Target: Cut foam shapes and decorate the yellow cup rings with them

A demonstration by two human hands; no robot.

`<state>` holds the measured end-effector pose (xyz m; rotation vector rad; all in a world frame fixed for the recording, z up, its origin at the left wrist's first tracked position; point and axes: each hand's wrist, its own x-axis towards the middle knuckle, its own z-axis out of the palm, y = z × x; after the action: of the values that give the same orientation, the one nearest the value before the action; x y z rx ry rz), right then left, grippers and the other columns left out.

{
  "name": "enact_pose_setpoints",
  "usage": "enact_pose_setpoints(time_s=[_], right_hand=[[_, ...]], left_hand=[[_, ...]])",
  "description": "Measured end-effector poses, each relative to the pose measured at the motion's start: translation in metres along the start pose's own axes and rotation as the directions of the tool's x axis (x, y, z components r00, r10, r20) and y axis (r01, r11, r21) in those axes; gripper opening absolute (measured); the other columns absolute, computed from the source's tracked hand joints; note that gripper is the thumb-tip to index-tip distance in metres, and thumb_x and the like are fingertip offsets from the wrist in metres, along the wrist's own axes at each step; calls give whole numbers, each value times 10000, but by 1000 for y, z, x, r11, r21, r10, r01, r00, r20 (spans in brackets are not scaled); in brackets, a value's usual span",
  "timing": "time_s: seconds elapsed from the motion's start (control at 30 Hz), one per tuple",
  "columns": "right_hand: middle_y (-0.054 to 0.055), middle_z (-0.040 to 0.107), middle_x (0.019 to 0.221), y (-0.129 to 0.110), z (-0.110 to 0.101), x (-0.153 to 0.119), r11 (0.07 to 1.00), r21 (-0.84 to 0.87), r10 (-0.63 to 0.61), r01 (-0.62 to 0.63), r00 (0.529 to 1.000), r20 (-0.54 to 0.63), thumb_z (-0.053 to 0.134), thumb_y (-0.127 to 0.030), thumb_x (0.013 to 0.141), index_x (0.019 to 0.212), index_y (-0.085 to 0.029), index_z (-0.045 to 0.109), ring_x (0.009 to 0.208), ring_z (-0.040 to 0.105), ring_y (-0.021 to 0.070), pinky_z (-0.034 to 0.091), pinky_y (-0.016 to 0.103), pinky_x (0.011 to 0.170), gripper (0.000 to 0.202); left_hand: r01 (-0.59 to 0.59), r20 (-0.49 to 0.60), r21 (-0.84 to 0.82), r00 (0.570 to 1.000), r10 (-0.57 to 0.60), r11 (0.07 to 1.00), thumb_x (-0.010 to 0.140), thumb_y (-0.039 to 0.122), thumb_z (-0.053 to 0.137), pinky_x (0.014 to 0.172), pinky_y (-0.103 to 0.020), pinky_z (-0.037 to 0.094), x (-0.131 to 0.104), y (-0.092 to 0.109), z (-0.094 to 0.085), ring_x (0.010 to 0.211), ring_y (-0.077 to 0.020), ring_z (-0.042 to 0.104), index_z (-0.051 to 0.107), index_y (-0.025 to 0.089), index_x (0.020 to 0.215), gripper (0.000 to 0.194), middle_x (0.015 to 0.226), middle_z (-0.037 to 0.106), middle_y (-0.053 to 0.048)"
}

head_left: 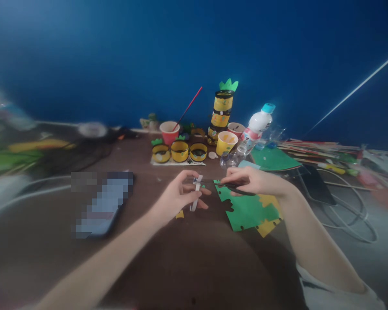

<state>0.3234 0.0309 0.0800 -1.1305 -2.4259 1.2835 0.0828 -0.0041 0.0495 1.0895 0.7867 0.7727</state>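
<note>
A thin white strip (197, 188) is pinched between the thumb and fingers of my left hand (184, 193), with one end hanging below the thumb. My right hand (245, 180) is closed around the dark handles of scissors (234, 188), whose tips point left toward the strip. Whether the blades touch the strip is too small to tell. Under my right hand lie a green sheet (242, 213) with cut-out edges and yellow paper (265, 228). A small yellow scrap (180, 214) lies below my left hand.
Yellow rings (180, 151) stand in a row behind my hands, with a red cup (170, 134) behind them. A yellow stack with green leaves (222, 103), a yellow cup (226, 144) and a tilted bottle (257, 125) stand farther right. A phone (105, 206) lies left; sticks and cables lie right.
</note>
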Motion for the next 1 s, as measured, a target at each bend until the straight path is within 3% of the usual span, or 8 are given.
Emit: enact_pose_setpoints(time_s=[0.73, 1.0], right_hand=[[30, 471, 845, -3, 4, 2, 1000, 25, 8, -8, 1000, 25, 572, -428, 742, 1112, -192, 600, 748, 472, 131, 393, 245, 634, 440], [30, 499, 846, -5, 4, 2, 994, 110, 15, -18, 1000, 27, 589, -416, 726, 1090, -193, 616, 728, 479, 126, 396, 246, 624, 428]], left_hand=[[26, 9, -22, 1000, -26, 999, 739, 215, 610, 561, -270, 475, 0, -2, 0, 635, -201, 670, 371, 221, 1020, 369, 896, 655, -69], [7, 20, -46, 1000, -6, 999, 732, 206, 619, 602, -294, 490, 0, -2, 0, 629, -195, 668, 384, 219, 1013, 366, 870, 660, -61]])
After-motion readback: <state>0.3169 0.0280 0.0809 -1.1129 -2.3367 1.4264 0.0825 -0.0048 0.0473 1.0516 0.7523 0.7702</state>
